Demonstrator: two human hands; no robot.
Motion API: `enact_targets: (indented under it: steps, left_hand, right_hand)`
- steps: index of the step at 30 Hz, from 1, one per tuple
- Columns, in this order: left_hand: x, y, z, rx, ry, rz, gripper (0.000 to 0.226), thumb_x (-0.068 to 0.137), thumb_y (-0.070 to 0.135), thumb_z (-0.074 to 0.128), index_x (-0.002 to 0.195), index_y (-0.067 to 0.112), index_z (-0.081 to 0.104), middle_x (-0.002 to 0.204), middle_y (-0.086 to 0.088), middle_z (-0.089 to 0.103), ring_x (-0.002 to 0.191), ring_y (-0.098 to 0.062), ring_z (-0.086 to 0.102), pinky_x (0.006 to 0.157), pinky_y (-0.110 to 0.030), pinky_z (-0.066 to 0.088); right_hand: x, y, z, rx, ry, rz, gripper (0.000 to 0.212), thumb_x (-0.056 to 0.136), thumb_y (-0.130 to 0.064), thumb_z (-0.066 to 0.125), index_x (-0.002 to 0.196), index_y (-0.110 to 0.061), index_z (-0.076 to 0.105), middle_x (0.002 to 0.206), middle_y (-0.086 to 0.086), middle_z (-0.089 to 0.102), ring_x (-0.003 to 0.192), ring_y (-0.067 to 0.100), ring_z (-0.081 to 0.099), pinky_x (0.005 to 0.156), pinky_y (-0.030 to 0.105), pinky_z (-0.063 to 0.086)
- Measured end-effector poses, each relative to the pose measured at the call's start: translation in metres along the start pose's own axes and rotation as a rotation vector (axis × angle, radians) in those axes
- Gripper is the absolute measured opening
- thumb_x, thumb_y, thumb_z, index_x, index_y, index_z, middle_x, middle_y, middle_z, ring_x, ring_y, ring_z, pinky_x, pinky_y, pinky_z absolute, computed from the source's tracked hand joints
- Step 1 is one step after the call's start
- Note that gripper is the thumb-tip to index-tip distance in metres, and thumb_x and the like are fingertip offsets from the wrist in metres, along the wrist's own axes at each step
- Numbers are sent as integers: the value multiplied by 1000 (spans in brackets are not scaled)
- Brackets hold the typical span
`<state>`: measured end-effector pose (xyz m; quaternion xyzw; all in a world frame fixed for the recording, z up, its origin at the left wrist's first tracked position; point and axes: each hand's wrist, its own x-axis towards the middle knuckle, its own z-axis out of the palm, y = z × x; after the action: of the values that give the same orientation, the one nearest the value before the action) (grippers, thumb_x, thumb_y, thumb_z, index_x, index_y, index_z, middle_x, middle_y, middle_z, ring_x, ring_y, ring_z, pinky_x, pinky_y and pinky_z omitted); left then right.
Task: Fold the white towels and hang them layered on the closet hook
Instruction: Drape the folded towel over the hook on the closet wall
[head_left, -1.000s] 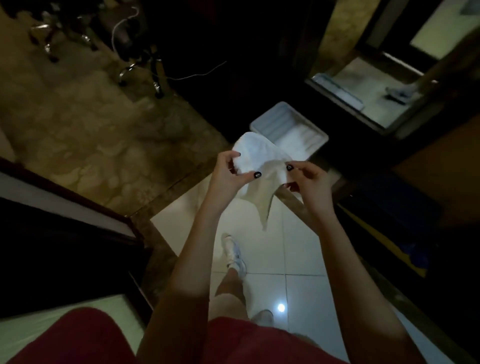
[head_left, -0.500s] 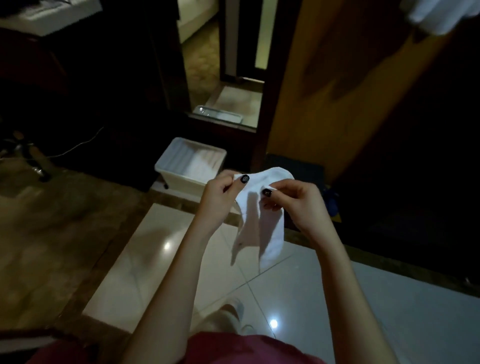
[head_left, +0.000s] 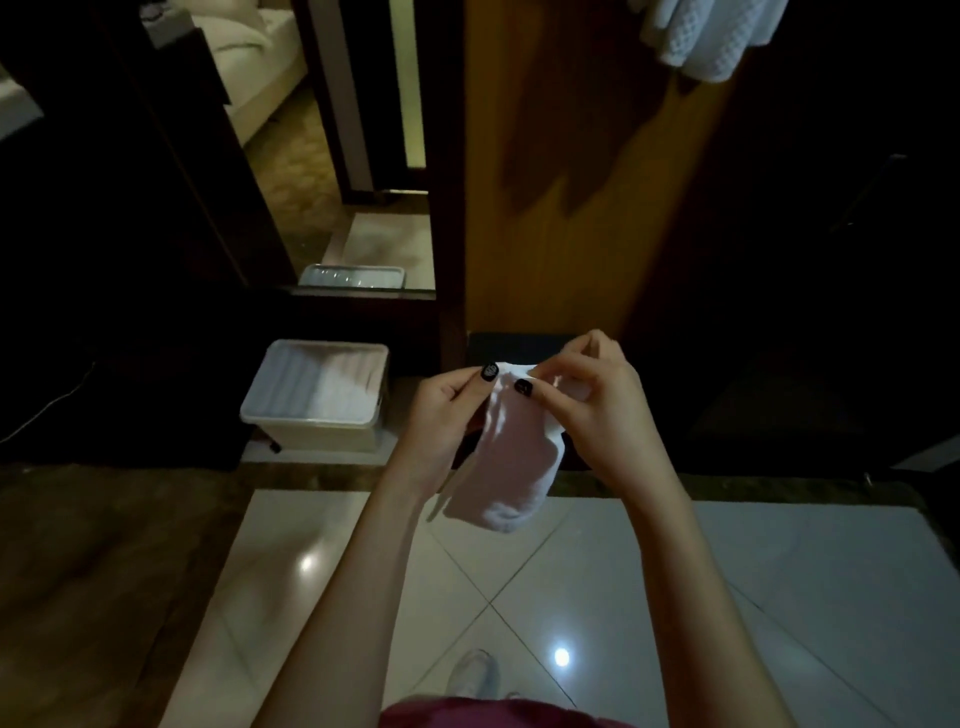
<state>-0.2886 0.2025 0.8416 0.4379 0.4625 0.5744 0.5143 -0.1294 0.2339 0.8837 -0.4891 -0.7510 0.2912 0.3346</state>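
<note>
Folding step, near the middle of the frame: left hand (head_left: 447, 410) and right hand (head_left: 592, 400) both pinching the top edge of a small white towel (head_left: 511, 457), the rest hanging down over the shiny floor tiles (head_left: 623, 597). More white towels up high (head_left: 701, 36) at the upper right, a white bin (head_left: 317, 400) left of the hands. Next, probably: fold it flat, then lift up and lay over the hanging ones.
</note>
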Motion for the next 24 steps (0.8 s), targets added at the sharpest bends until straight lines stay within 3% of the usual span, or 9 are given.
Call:
enact_targets:
  steps: [2, 4, 8, 10, 13, 15, 20, 24]
  left_hand:
    - [6, 3, -3, -6, -32, -4, 25, 90, 42, 61, 100, 27, 78, 92, -3, 76, 88, -14, 71, 71, -21, 53]
    - [11, 7, -6, 5, -54, -7, 27, 87, 44, 61, 101, 28, 78, 96, -5, 75, 93, -17, 70, 74, -24, 53]
    - [18, 13, -14, 18, -122, -16, 27, 91, 40, 58, 107, 27, 76, 103, -9, 74, 100, -19, 69, 82, -29, 54]
    - [21, 17, -16, 19, -195, -19, 25, 90, 35, 60, 111, 30, 74, 108, -6, 74, 104, -17, 68, 84, -26, 54]
    - [28, 23, -11, 25, -266, 35, 33, 88, 9, 66, 117, 25, 68, 111, 3, 73, 109, -12, 66, 84, -18, 51]
    - [34, 25, -4, 68, -240, 76, 37, 85, 0, 68, 114, 25, 67, 106, 7, 74, 104, -8, 67, 83, -17, 51]
    - [42, 23, 11, 132, -87, 144, 22, 88, 6, 69, 95, 26, 71, 85, 8, 74, 85, -4, 67, 72, -16, 52]
    - [48, 16, 21, 242, -22, 172, 13, 90, 16, 68, 88, 29, 69, 78, 10, 72, 78, -2, 66, 66, -15, 50]
  right_hand:
    - [5, 1, 1, 13, 12, 4, 9, 86, -28, 72, 85, -19, 73, 97, -12, 48, 103, 7, 44, 86, 14, 38]
    - [10, -1, 2, 92, 3, 6, 7, 85, -26, 73, 83, -19, 72, 100, -16, 51, 103, 7, 50, 87, 22, 46]
    - [19, -2, 7, 127, 15, -2, 6, 85, -22, 73, 81, -20, 70, 92, -4, 63, 91, 11, 59, 81, 35, 53]
    - [23, -2, 8, 127, 50, 0, 8, 85, -23, 74, 80, -19, 70, 87, -2, 65, 84, 9, 59, 75, 28, 51]
    - [31, -1, 7, 168, 108, 30, 13, 85, -23, 75, 76, -15, 71, 77, -4, 67, 72, 1, 56, 61, 12, 40]
    - [36, 0, 4, 205, 145, 48, 13, 85, -22, 76, 75, -14, 71, 72, -8, 67, 67, -3, 55, 59, 10, 39]
    - [44, 0, 1, 211, 179, 73, 17, 83, -21, 76, 68, -18, 68, 62, -15, 63, 61, -4, 54, 54, 9, 38]
    - [45, 9, -11, 142, 128, 69, 37, 89, -37, 68, 64, -11, 58, 54, -6, 50, 51, 1, 43, 48, 15, 33]
